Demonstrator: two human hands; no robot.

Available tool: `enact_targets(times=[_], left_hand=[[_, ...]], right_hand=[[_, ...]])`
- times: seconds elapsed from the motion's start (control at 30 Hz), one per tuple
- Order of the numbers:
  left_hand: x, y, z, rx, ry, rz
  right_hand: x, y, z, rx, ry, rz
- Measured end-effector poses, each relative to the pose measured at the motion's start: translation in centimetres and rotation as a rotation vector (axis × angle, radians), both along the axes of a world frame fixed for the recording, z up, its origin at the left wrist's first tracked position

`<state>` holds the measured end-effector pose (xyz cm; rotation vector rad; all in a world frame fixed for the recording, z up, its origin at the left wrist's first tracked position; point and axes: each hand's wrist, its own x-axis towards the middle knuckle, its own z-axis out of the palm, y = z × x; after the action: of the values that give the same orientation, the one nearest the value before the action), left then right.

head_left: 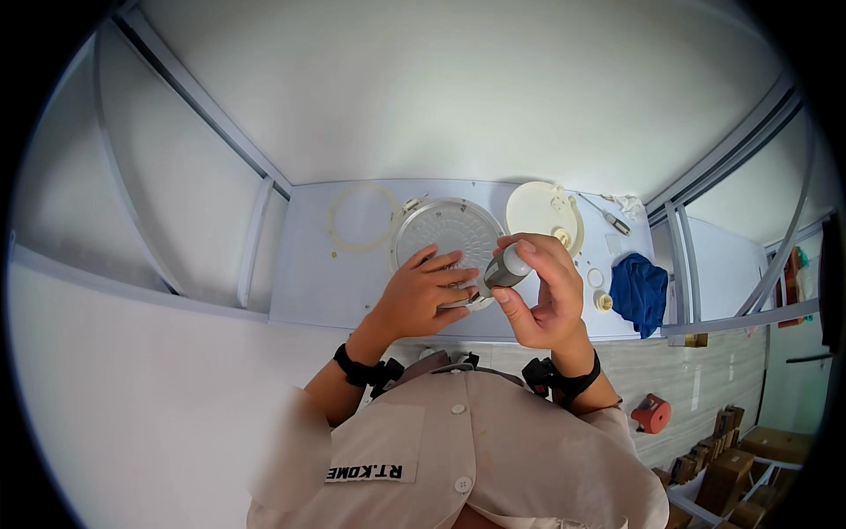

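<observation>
A round silvery metal dish (pixel 449 231) with a patterned middle lies on the table in front of me. My left hand (pixel 426 294) rests on its near side, fingers stretched and spread, the thumb side close to the screwdriver. My right hand (pixel 548 286) is closed round the grey, pale-ended handle of a screwdriver (pixel 506 269), which points down at the dish's near right rim. Its tip is mostly hidden between my hands, so I cannot tell what it touches.
A thin cream ring (pixel 331 220) lies left of the dish. To the right are a cream round cover (pixel 531 208), a second screwdriver (pixel 615 222), a small cream cap (pixel 603 301) and a blue cloth (pixel 639 291). A red stool (pixel 652 413) stands on the floor.
</observation>
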<state>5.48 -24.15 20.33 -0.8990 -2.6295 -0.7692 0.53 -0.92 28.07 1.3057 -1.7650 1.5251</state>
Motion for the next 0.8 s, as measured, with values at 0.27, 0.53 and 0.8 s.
enact_targets(times=[0.27, 0.53, 0.8], left_hand=[[0.0, 1.2, -1.8, 0.089, 0.162, 0.089], [0.1, 1.6, -1.8, 0.124, 0.200, 0.123], [0.1, 2.1, -2.1, 0.177, 0.219, 0.140]], right_hand=[[0.0, -0.2, -0.3, -0.011, 0.014, -0.015], [0.3, 0.0, 0.3, -0.005, 0.047, -0.076], [0.4, 0.0, 0.4, 0.041, 0.069, -0.184]])
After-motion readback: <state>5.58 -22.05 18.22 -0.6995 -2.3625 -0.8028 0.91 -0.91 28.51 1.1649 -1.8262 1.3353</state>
